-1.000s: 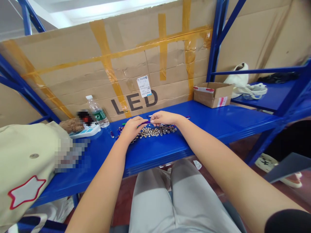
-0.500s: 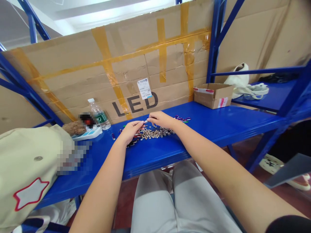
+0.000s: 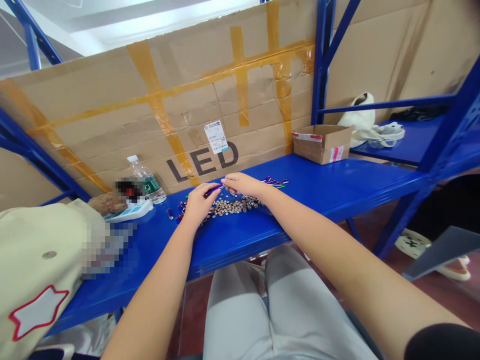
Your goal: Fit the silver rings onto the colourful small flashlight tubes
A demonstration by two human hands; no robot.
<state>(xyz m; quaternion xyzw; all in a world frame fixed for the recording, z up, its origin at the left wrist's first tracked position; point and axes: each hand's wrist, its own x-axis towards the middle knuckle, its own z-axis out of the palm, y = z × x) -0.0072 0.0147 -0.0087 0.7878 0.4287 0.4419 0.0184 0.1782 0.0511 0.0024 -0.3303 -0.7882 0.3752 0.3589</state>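
My left hand [image 3: 198, 201] is closed round a slim, shiny purple tube [image 3: 213, 190], which slants up to the right. The fingers of my right hand [image 3: 239, 183] are pinched together at the tube's upper end; a small pale or silvery bit shows there, too small to name. Below both hands, many small round metal discs [image 3: 228, 207] lie spread over the blue tabletop [image 3: 232, 240]. Several purple and green metallic pieces [image 3: 275, 182] lie beyond my right wrist. More coloured pieces are partly hidden by my left hand.
A single purple piece [image 3: 170, 214] lies left of my hands. Behind it stand a water bottle [image 3: 152, 185] and a white-and-blue device [image 3: 131, 211]. A cream bag [image 3: 41, 235] fills the left side. An open cardboard box [image 3: 321, 145] is at the back right, against the tall cardboard panel [image 3: 187, 110].
The purple tube now shows in my left hand, where a small pale piece was visible between my fingertips before. My right hand has closed at its end. The view has shifted slightly right.
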